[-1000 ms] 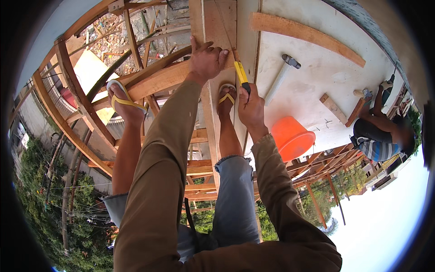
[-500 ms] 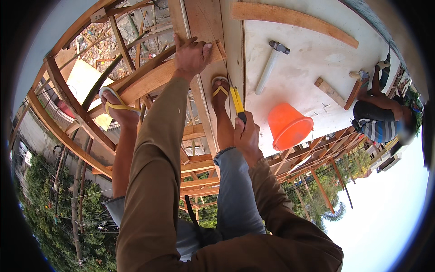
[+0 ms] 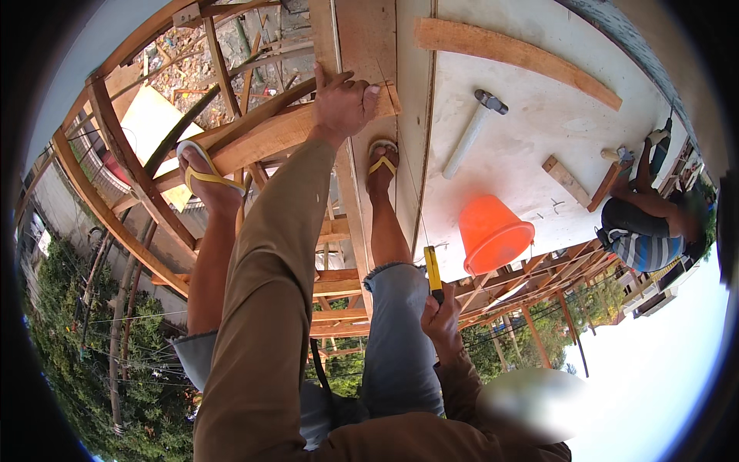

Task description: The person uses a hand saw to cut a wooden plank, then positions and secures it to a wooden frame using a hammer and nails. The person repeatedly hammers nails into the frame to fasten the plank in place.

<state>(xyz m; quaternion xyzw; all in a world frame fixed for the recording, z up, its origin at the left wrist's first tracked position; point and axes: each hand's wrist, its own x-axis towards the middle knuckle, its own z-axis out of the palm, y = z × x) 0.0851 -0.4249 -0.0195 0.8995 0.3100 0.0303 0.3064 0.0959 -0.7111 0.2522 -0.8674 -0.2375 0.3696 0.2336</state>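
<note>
My left hand [image 3: 344, 106] presses down on a wooden board [image 3: 269, 138], its fingers bent over the far edge near the board's right end. A pencil-like line crosses that end. My right hand [image 3: 442, 314] grips a handsaw [image 3: 433, 269] by its yellow and black handle, close to my right knee. The saw's thin blade shows almost edge-on, as a fine line running up toward the marked end of the board. Where its teeth meet the wood is too fine to tell. My sandalled right foot stands just below the board's end, my left foot on the timber.
On the pale sheet to the right lie a hammer [image 3: 476, 135], a long curved-looking plank [image 3: 523, 58] and a short wood block [image 3: 566, 181], with an orange bucket [image 3: 493, 231]. A co-worker [image 3: 643, 223] crouches far right. Open timber framing [image 3: 138, 185] surrounds gaps on the left.
My right hand has pulled the handsaw back toward my body, down and to the right, baring more of its blade line. My left hand stays on the board.
</note>
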